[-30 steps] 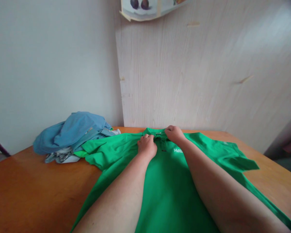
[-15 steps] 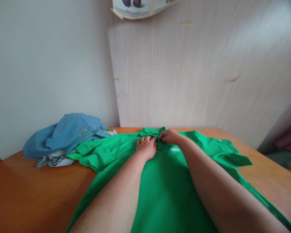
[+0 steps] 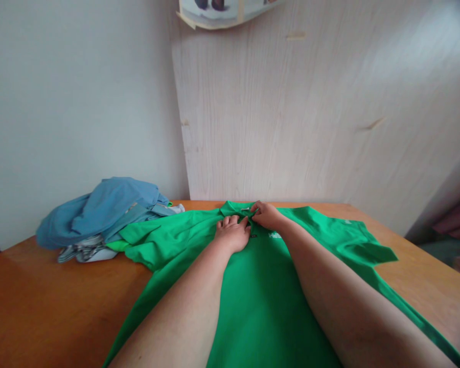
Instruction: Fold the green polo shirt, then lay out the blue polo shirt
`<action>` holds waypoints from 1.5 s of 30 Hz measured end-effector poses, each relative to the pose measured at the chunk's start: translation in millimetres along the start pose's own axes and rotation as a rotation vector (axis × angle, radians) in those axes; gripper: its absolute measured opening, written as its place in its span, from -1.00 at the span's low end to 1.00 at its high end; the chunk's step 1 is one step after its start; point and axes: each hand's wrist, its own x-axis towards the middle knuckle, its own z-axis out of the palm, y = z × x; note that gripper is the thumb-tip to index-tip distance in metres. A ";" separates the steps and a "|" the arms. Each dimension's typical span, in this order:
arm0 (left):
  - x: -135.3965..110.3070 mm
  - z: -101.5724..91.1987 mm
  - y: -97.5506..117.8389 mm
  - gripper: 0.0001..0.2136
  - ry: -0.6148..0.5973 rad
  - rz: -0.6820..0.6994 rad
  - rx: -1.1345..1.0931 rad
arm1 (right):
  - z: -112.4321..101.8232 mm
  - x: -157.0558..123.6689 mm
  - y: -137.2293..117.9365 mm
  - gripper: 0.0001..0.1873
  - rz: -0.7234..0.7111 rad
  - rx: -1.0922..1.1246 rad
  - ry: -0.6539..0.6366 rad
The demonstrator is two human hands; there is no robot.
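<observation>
Moved since the earlier frame: the right hand [image 3: 267, 215] had shifted slightly nearer the collar [image 3: 233, 206], and the left hand's thumb reached further toward the neck opening. No clear shift showed in the green shirt [image 3: 268, 296].

Entries, left to right, placed by the collar:

1. Clothes heap, blue garment [image 3: 124, 202] on top: sat well left of the collar, crumpled.
2. Left-side sleeve [image 3: 149, 245]: lay outward from the collar, creased, its end seemingly overlapping the heap.
3. Left hand: rested on the shirt front, just below and left of the collar; fingers slightly spread, palm down, thumb apart, no cloth visibly gripped.
4. Right hand: lay at the collar's right edge; fingers bent and close together, touching the cloth; whether they pinched it could not be told.
5. White lettering [image 3: 275, 235]: stood below and right of the collar, partly hidden.
6. Right-side sleeve [image 3: 371, 248]: lay well right of the collar, rumpled.

Progress, as judged: shirt spread front-up, sleeves out, body largely smooth; neck opening still being worked, sleeve creases remaining.

Shirt relative to fingers: directly beneath both sets, the collar just beyond the left ones.
</observation>
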 end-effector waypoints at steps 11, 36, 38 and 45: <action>-1.0 0.3 -0.6 -0.52 0.071 0.008 -0.046 | 5.1 0.2 3.4 -0.83 -0.073 -0.032 -0.083; 9.4 -8.4 -18.0 -0.66 0.199 -0.267 -0.314 | 1.8 -1.0 14.6 -0.68 -0.164 0.091 -0.187; 12.1 -8.4 -17.2 -0.65 0.229 -0.231 -0.375 | 1.1 -1.3 13.9 -0.67 -0.171 0.089 -0.195; 15.1 -16.0 -11.2 -0.56 0.197 -0.173 -0.503 | -0.4 -1.7 11.6 -0.65 -0.192 0.071 -0.207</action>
